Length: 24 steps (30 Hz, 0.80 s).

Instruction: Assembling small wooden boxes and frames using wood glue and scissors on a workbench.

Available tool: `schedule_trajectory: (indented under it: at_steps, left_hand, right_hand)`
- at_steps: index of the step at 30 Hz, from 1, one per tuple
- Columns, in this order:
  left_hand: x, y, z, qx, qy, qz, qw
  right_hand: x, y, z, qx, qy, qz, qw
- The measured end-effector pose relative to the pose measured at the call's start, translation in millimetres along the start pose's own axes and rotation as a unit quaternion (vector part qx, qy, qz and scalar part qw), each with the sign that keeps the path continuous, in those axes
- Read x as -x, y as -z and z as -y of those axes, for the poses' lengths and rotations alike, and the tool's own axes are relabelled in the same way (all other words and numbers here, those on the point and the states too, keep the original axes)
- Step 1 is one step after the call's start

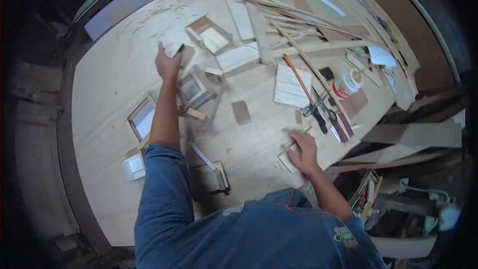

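Observation:
My left hand (168, 64) reaches far across the plywood table (114, 74) and grips a small flat wooden piece (183, 54). Just below it stands a small open wooden box frame (191, 88). Near the table's front edge, my right hand (301, 148) rests with curled fingers on thin wood strips (288, 161); whether it grips one I cannot tell. A small brown rectangular tile (241, 112) lies between the two hands.
Several wooden frames and boxes (209, 34) lie around the left arm. Long wood strips (298, 35), scissors (309, 107), a dark-handled tool (326, 114), a glue bottle (346, 83) and a pale board (291, 87) crowd the right side. Scrap wood is piled beyond the right edge.

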<state>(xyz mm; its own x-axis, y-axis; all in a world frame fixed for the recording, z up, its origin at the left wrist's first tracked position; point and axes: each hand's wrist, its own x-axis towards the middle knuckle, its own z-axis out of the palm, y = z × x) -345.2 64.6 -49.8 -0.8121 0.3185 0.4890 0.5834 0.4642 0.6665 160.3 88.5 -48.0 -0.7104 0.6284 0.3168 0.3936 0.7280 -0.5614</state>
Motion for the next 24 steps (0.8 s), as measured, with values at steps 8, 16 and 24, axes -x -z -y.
schedule_trajectory:
  at_steps: [8, 16, 24]
  left_hand:
    - [66.7, 30.2, -96.9, 0.177, -0.08, 0.274, 0.942]
    - [205.0, 41.6, -118.8, -0.077, -0.256, 0.317, 0.91]
    - [240.4, 43.6, -149.7, -0.025, -0.163, 0.419, 0.893]
  right_hand:
    - [-3.6, 1.2, -3.7, -0.161, -0.122, -0.026, 0.979]
    - [-29.2, 8.8, -34.1, -0.004, -0.138, -0.104, 0.985]
    - [-54.0, 2.6, -27.7, 0.117, -0.138, 0.016, 0.983]
